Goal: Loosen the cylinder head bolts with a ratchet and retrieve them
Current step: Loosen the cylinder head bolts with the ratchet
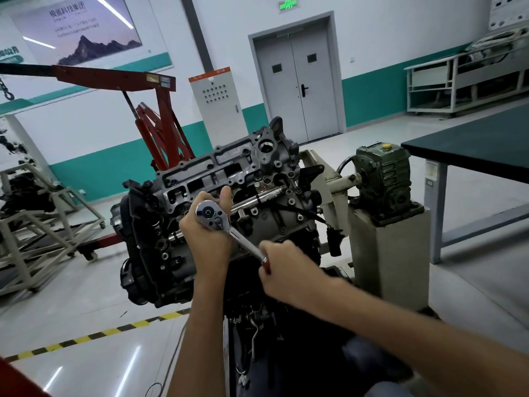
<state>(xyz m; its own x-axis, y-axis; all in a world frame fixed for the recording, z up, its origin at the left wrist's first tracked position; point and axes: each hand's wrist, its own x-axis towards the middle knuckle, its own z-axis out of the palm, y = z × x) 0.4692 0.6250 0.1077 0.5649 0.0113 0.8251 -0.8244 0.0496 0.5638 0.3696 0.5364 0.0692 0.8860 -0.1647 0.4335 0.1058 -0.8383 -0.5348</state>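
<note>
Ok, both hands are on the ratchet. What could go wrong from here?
1. The socket is hidden under the left hand, so its seating can't be checked; if it slips, the ratchet could jump and round the bolt.
2. The right hand grips the handle close to the engine; a sudden release may drive knuckles into it.
3. A connector hangs right of the handle; a wide swing might snag it.

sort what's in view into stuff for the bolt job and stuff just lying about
Job: ratchet, engine, left hand on the ratchet head, right hand on its handle.
Lying about: red hoist, dark table, grey cabinet.
</note>
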